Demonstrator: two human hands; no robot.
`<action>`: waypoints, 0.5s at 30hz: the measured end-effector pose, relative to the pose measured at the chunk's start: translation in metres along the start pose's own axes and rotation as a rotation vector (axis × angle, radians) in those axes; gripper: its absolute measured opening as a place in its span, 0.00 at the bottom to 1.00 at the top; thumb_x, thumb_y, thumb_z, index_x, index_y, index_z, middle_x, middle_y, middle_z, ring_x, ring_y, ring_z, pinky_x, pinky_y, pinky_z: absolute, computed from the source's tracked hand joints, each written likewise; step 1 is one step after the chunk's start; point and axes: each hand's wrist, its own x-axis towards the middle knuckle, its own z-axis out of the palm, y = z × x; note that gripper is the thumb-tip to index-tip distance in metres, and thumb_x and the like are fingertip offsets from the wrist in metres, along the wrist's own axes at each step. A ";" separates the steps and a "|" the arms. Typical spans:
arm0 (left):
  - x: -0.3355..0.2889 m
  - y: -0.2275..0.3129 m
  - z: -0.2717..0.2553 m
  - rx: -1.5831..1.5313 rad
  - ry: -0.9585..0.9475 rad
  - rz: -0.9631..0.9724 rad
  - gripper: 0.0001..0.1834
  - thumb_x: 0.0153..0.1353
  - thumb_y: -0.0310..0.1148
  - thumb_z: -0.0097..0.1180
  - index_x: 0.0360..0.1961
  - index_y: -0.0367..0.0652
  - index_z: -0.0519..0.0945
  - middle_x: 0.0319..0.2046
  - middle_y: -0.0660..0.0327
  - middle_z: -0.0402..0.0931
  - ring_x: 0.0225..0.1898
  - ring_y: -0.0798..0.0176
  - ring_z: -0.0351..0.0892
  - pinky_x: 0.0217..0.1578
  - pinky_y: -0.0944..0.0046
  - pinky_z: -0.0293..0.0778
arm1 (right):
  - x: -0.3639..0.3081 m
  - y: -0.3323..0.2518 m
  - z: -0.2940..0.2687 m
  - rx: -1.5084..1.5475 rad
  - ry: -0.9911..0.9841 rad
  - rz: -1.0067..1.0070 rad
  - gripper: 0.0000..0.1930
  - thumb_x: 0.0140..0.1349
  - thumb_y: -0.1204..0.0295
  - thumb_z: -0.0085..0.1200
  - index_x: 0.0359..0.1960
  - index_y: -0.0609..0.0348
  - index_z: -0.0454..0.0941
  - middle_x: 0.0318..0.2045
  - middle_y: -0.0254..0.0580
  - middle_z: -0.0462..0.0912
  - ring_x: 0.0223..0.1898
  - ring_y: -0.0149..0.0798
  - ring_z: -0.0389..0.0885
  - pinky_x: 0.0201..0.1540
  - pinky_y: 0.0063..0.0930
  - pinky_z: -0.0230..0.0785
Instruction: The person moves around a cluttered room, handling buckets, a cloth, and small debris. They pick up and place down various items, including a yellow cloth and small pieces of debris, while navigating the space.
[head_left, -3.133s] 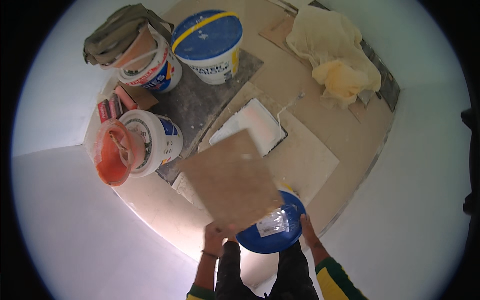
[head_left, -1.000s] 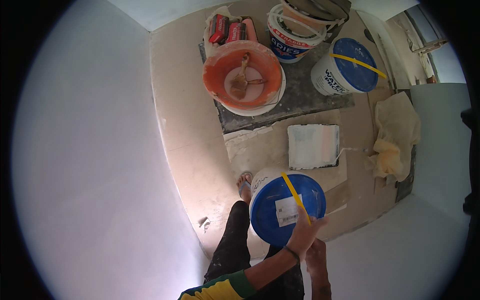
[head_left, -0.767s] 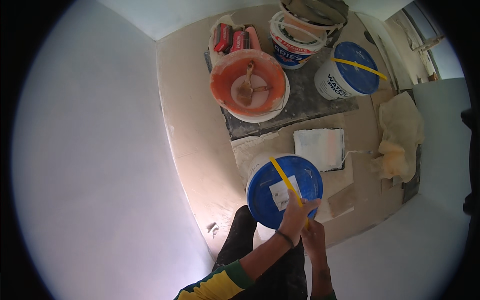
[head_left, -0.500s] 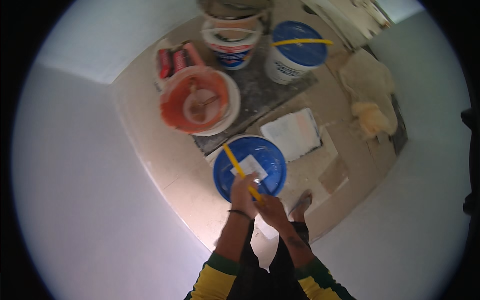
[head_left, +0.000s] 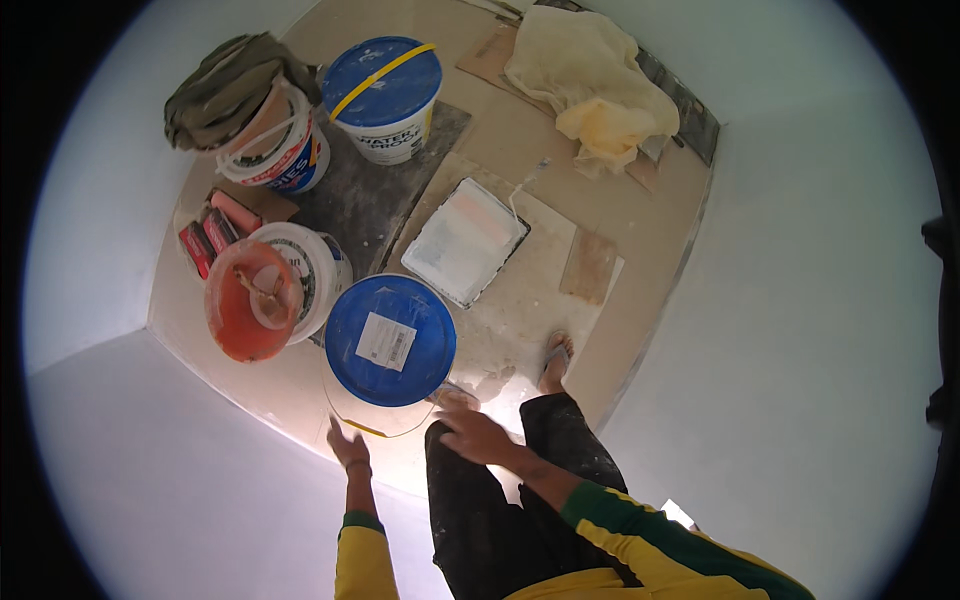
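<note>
Our left hand (head_left: 348, 448), fingers parted and empty, hangs beside the yellow grip (head_left: 364, 428) of the round blue-lidded plastic bucket (head_left: 391, 340), which stands on the beige floor (head_left: 490, 125) at our 11 o'clock. Our right hand (head_left: 475, 437), loosely spread, empty, is at the bucket's 5 o'clock; a rectangular paint-coated tray (head_left: 465, 242) lies at its 1 o'clock.

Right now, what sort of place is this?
Probably a room being painted: a white-coated shallow rectangular tray, an orange plastic bucket with a brown brush inside, and a white plastic bucket with a round blue lid.
</note>
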 end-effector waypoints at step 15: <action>-0.283 0.053 0.058 0.394 -0.833 0.027 0.14 0.60 0.40 0.53 0.44 0.47 0.81 0.37 0.53 0.81 0.38 0.55 0.81 0.38 0.59 0.78 | -0.361 0.338 -0.240 0.833 0.565 0.808 0.11 0.63 0.70 0.50 0.38 0.67 0.79 0.30 0.43 0.81 0.33 0.38 0.81 0.39 0.31 0.76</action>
